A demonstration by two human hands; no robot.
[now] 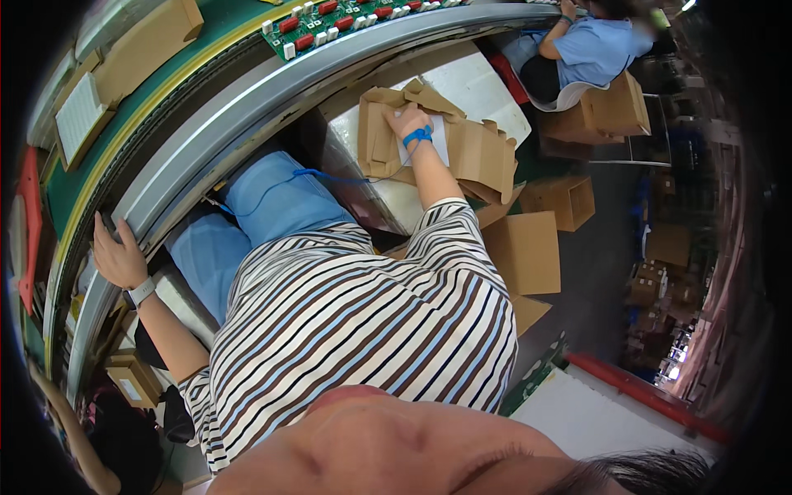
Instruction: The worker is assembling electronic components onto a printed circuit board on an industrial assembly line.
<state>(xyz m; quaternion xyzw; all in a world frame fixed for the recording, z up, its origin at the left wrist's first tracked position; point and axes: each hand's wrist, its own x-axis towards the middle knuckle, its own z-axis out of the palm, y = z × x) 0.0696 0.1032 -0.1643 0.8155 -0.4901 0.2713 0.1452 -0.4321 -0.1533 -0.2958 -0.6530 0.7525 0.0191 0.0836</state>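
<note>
My left hand point(121, 256) rests on the grey metal rail point(177, 169) of the conveyor line, its fingers stretched out and apart. A watch with a pale band point(142, 292) is on that wrist. My right hand point(408, 123) reaches into an open cardboard box point(375, 136) on a white surface beside my lap. Its fingers are bent together down in the box, and what they grip, if anything, is hidden. A white sheet point(435, 140) shows under the hand. Around my right wrist sits a blue strap point(417, 136), its thin blue cord running across my legs.
Green circuit boards point(330, 29) with red and white parts lie along the line. More open cardboard boxes point(521, 252) stand to my right. A co-worker in a blue shirt point(590, 58) sits at the far right, and another person's arm point(74, 429) shows at the lower left.
</note>
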